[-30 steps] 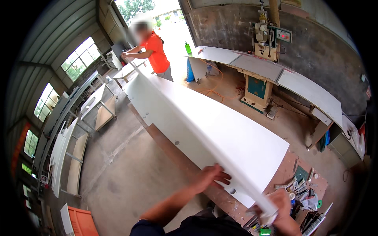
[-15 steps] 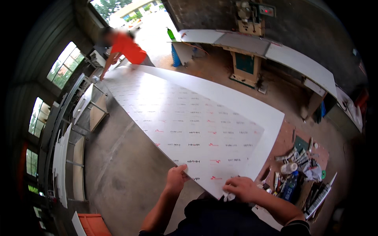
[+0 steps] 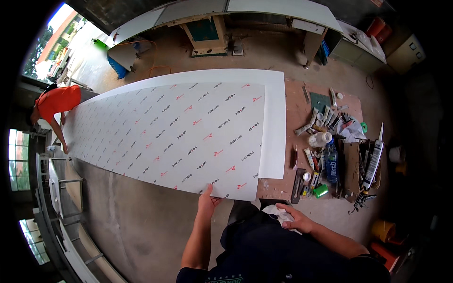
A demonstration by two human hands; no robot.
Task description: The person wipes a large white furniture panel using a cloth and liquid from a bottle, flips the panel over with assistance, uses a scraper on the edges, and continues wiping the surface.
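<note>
A long white panel [image 3: 188, 141], covered with a printed protective film, stretches from near me to the far left. It lies partly over a second plain white sheet [image 3: 273, 118], which shows along its far and right edges. My left hand [image 3: 207, 200] is closed on the panel's near edge, thumb on top and fingers underneath. Close to my body, my right hand [image 3: 297, 220] grips a crumpled white cloth or tissue [image 3: 279, 214], apart from the panel. At the far left end, a person in an orange shirt [image 3: 60, 101] bends over with a hand at the panel's edge.
On the right, a reddish-brown board [image 3: 278, 187] bears tubes, a white jar [image 3: 320, 139], a blue-labelled bottle [image 3: 331, 162], a green can [image 3: 321, 190] and a sealant cartridge [image 3: 374, 162]. A long workbench [image 3: 278, 6] runs along the back. Racks [image 3: 71, 188] stand at left.
My view has swung right and downward. My right hand has come off the panel's near corner and back toward my body with the white cloth. My left hand still holds the edge.
</note>
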